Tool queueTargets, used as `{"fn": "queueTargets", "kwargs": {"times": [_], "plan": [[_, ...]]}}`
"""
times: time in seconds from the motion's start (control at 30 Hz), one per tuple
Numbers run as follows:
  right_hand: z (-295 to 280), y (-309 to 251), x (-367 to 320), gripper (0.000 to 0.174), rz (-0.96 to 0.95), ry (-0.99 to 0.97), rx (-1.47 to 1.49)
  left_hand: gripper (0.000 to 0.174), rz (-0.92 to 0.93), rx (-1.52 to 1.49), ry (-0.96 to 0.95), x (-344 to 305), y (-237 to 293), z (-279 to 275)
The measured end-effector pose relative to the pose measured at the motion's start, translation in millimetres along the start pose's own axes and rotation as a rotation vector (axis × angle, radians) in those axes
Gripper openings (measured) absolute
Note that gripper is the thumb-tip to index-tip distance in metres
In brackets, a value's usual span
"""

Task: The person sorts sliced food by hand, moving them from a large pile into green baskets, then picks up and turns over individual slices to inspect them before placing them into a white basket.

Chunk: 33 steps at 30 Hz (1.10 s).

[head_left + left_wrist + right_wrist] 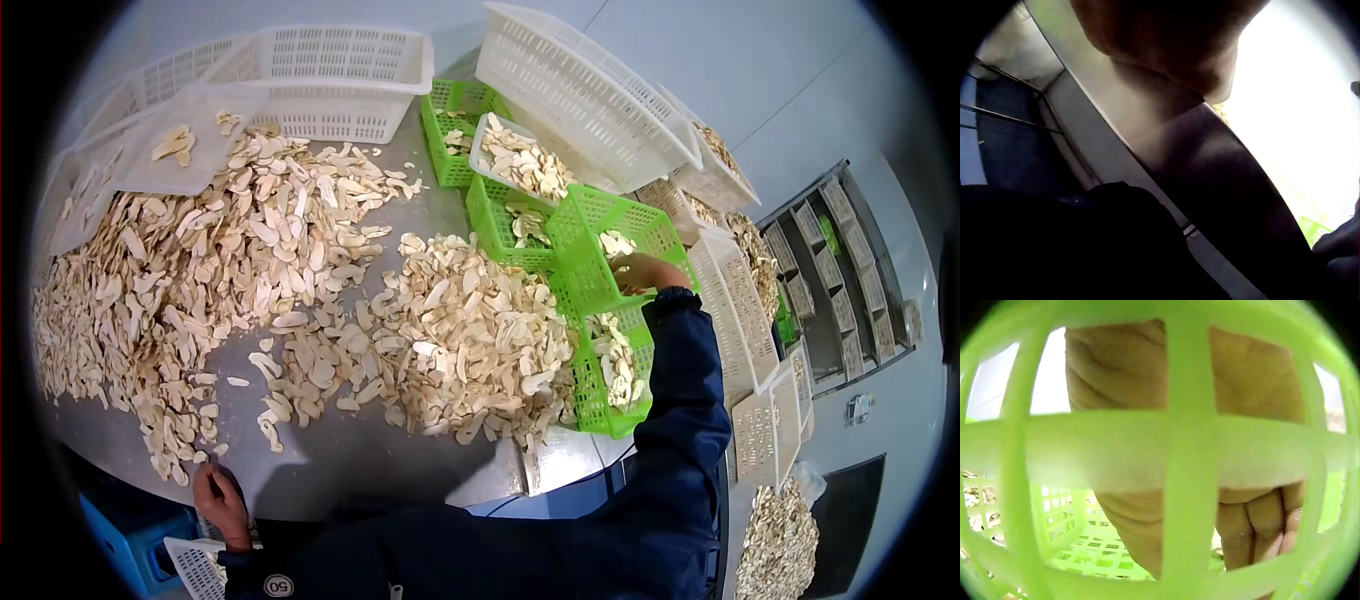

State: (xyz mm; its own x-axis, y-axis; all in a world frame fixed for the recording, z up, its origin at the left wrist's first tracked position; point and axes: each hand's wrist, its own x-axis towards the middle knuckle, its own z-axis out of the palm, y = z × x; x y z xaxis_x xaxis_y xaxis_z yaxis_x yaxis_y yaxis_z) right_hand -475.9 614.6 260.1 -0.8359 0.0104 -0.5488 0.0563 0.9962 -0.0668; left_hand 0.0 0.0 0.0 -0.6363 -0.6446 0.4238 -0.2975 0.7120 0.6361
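Note:
My right hand (648,272) reaches down into a green mesh basket (585,215) at the right of the table, close to a few pale dried mushroom slices (617,243) in it. In the right wrist view, the palm and fingers (1250,534) show behind the basket's green bars (1191,450), fingers pointing down; the thumb is hidden. My left hand (220,508) rests at the table's front edge, fingers loosely bent, below the tip of a large heap of slices (240,250). The left wrist view shows this hand (1166,44) dark over the metal tabletop (1204,156).
A second heap of slices (470,340) lies in the middle. Other green baskets (605,400) and a white tray of slices (522,160) stand beside it. White crates (340,80) line the back, more crates (735,310) the right. A blue stool (130,540) stands lower left.

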Motion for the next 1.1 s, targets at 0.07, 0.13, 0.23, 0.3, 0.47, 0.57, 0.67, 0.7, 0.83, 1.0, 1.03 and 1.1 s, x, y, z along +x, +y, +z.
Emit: {"fn": "queueTargets", "kwargs": {"times": [0.07, 0.13, 0.23, 0.3, 0.47, 0.57, 0.67, 0.7, 0.83, 1.0, 1.03, 1.1], "plan": [[2, 8, -2, 0.034, 0.013, 0.02, 0.029, 0.015, -0.031, -0.042, -0.004, -8, -2, -1], [7, 4, 12, 0.031, -0.002, 0.092, 0.063, 0.014, -0.002, -0.009, -0.005, 10, 2, 2], [9, 13, 13, 0.029, -0.02, 0.177, 0.029, 0.013, 0.017, 0.024, -0.045, 6, -1, -1], [9, 23, 12, 0.024, -0.037, 0.3, -0.009, 0.013, -0.026, -0.012, -0.034, 7, 7, 0], [12, 34, -4, 0.019, -0.114, 0.449, 0.11, 0.014, 0.041, -0.003, 0.006, 7, 8, -1], [14, 43, -5, 0.021, -0.14, 0.454, 0.104, 0.014, 0.055, -0.012, 0.017, 8, 12, -1], [14, 45, -2, 0.029, -0.164, 0.35, 0.054, 0.013, 0.072, -0.025, 0.032, 8, 12, 1], [13, 41, -1, 0.029, -0.159, 0.336, 0.032, 0.013, 0.062, -0.03, 0.03, 8, 12, 1], [10, 30, 6, 0.031, -0.091, 0.257, 0.065, 0.013, 0.071, 0.011, 0.031, 9, 15, 0], [16, -13, -2, 0.042, 0.007, 0.233, 0.058, 0.013, 0.035, 0.023, -0.005, 8, 9, 0], [19, -14, -2, 0.048, 0.001, 0.243, 0.032, 0.013, 0.029, 0.02, -0.003, 8, 8, 0], [20, -10, 2, 0.059, -0.042, 0.263, 0.087, 0.014, 0.019, 0.017, 0.001, 8, 10, 0]]}}
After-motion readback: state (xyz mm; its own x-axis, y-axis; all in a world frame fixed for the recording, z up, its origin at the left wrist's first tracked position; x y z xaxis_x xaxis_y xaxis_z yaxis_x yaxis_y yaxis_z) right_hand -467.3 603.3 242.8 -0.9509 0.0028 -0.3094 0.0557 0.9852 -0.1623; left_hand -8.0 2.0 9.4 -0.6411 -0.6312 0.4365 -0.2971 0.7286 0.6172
